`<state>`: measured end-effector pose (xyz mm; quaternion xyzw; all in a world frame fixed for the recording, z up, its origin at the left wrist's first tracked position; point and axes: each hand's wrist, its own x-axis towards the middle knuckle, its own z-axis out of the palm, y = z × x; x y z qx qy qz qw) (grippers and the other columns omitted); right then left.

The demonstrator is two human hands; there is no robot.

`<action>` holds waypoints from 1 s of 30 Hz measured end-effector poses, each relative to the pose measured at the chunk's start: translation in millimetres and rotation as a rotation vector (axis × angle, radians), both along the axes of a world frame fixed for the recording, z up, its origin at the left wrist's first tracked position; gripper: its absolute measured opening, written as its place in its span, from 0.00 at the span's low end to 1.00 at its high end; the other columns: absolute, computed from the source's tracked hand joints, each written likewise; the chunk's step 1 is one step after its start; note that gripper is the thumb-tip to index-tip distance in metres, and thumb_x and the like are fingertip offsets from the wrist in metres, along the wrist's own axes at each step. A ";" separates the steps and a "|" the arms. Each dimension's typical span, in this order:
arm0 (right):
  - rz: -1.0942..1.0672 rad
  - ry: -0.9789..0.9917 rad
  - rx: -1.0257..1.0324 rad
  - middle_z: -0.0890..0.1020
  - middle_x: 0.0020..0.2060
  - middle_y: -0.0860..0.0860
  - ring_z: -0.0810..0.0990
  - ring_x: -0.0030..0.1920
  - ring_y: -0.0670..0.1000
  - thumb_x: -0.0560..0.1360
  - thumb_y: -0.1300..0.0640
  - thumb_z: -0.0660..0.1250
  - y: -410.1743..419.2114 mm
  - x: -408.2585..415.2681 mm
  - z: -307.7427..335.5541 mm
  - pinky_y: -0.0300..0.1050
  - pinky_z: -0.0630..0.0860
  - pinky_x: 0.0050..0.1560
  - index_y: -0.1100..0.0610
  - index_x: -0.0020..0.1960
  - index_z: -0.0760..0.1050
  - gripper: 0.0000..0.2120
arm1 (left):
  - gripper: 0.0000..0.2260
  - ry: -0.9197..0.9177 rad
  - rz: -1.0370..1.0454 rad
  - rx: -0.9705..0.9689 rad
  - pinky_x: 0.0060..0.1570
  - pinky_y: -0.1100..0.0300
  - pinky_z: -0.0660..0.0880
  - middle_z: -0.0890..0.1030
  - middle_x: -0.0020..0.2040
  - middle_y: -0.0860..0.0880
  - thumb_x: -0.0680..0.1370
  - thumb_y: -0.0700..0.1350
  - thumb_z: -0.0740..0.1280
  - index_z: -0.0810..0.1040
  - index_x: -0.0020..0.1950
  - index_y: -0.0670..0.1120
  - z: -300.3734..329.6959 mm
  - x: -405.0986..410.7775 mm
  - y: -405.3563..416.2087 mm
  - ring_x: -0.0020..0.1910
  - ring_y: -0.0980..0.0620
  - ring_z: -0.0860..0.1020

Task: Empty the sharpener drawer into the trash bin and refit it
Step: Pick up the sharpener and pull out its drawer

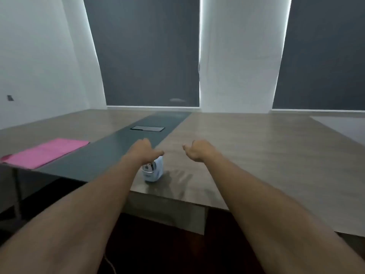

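A small pale blue and white pencil sharpener [153, 171] stands upright near the front edge of the wooden table [256, 155]. My left hand [143, 150] hovers just above and behind it, fingers curled and thumb pointing right, hiding the sharpener's top. I cannot tell whether it touches the sharpener. My right hand [197, 150] floats over the table to the right of the sharpener, apart from it, fingers curled and thumb out to the left, holding nothing. No trash bin is in view.
A dark grey strip [118, 147] runs down the table's middle, with a black cable hatch [147, 128] set in it farther back. A pink sheet [47, 152] lies at the left. The table's front edge [177, 198] lies just below the sharpener, dark floor beneath.
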<state>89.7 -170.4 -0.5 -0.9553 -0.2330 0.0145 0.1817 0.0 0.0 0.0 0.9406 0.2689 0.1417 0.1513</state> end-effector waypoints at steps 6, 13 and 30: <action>0.025 -0.019 0.007 0.73 0.69 0.63 0.70 0.68 0.63 0.81 0.44 0.48 12.6 -5.0 -19.6 0.54 0.67 0.69 0.63 0.69 0.72 0.30 | 0.41 0.014 0.087 -0.160 0.60 0.49 0.69 0.69 0.69 0.36 0.68 0.61 0.74 0.65 0.70 0.37 -41.5 3.9 1.7 0.68 0.37 0.69; 0.072 -0.032 0.071 0.78 0.63 0.64 0.74 0.64 0.62 0.83 0.49 0.49 14.1 3.5 -29.1 0.49 0.69 0.62 0.67 0.63 0.76 0.26 | 0.30 -0.177 0.175 -0.320 0.56 0.51 0.71 0.74 0.65 0.37 0.71 0.52 0.73 0.68 0.66 0.39 -56.7 13.4 9.3 0.62 0.36 0.74; 0.032 0.814 0.726 0.79 0.62 0.54 0.79 0.58 0.56 0.72 0.26 0.55 -10.7 15.5 -41.4 0.51 0.80 0.50 0.57 0.68 0.73 0.40 | 0.16 -0.508 0.004 -1.015 0.44 0.52 0.80 0.82 0.52 0.43 0.71 0.51 0.72 0.78 0.53 0.43 -33.0 54.5 -33.7 0.49 0.42 0.81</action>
